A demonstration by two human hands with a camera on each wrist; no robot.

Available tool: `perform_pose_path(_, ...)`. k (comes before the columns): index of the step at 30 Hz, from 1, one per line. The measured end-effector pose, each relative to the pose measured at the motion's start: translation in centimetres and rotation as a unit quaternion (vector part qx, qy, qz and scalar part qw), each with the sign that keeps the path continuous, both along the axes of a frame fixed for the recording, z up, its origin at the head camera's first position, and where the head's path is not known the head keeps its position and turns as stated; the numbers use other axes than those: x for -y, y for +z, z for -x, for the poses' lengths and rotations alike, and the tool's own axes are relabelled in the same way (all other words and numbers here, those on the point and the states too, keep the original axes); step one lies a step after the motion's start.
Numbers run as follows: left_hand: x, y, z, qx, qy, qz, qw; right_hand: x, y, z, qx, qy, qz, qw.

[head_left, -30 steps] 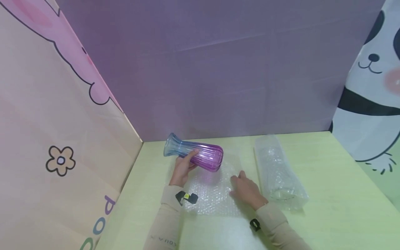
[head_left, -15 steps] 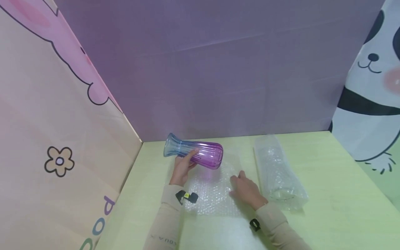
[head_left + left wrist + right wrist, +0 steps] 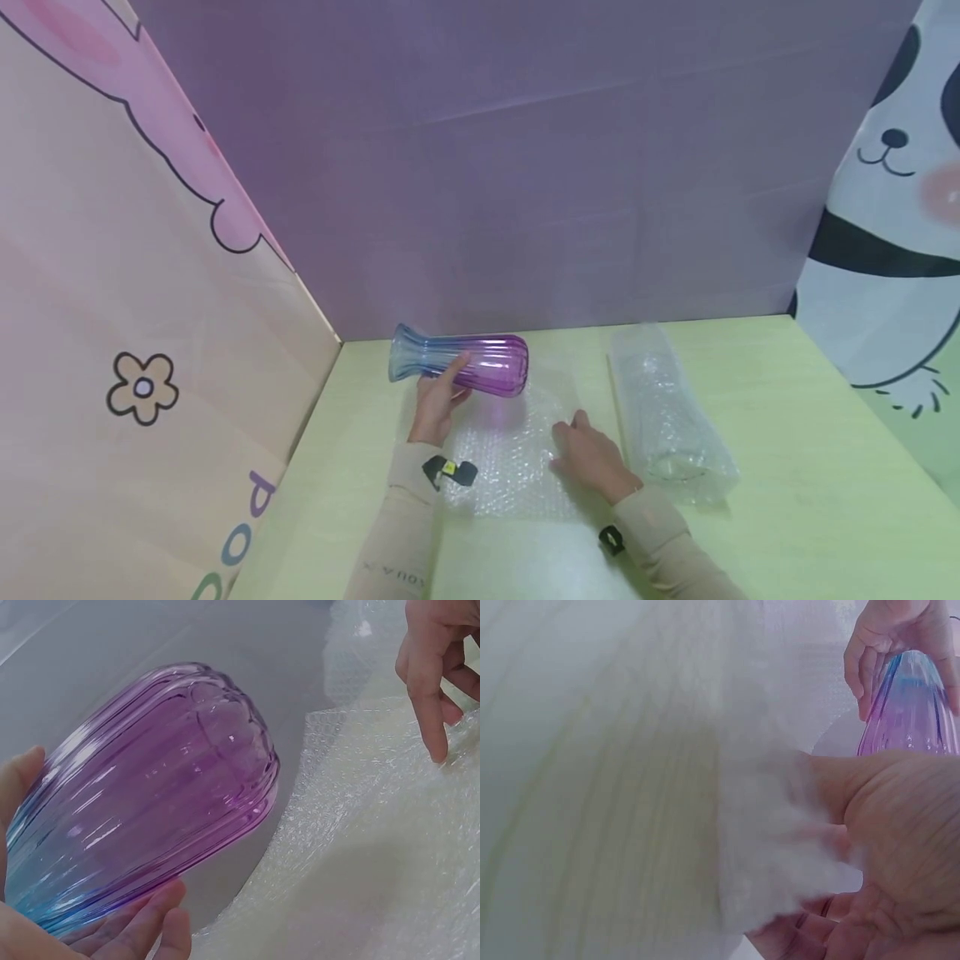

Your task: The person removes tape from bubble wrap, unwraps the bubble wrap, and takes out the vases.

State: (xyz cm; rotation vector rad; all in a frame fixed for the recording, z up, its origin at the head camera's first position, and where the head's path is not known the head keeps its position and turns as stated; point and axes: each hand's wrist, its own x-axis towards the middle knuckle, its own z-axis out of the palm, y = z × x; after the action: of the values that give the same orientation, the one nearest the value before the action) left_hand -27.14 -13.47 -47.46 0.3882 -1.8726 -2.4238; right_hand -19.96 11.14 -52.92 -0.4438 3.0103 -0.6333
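My left hand [image 3: 435, 410] grips a ribbed glass vase [image 3: 497, 364], blue at the flared mouth and purple at the base, lying sideways with its mouth to the left. In the left wrist view the vase [image 3: 161, 761] has the thumb on one side and fingers beneath. Below and to the right of it, a flat sheet of bubble wrap [image 3: 510, 482] covers part of the table. At the sheet's right side is my right hand [image 3: 592, 460]; in the left wrist view one straight finger [image 3: 429, 720] touches the wrap. Wrap partly hides the right fingertips in the right wrist view.
Right of my right hand lies a clear glass object [image 3: 667, 408] inside bubble wrap. The pale green table [image 3: 795, 433] ends at a purple backdrop [image 3: 525, 167], with printed panels on both sides.
The vase in my left hand has tilted closer to level and shifted slightly left, its base rising. My right hand has stayed in place at the wrap.
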Motion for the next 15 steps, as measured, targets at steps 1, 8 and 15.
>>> perform_pose_path(1, 0.05, -0.02, 0.0, 0.001, 0.003, -0.004, 1.0, 0.01, 0.05, -0.02, 0.001, 0.001, 0.001, 1.0)
perform_pose_path(8, 0.33, -0.02, -0.01, 0.014, 0.022, 0.007, 0.9996, 0.09, 0.23, -0.16, -0.002, 0.002, 0.001, 1.0)
perform_pose_path(15, 0.41, 0.11, -0.03, 0.027, 0.033, 0.027, 0.9987, 0.11, 0.07, -0.07, 0.0, -0.002, 0.003, 1.0)
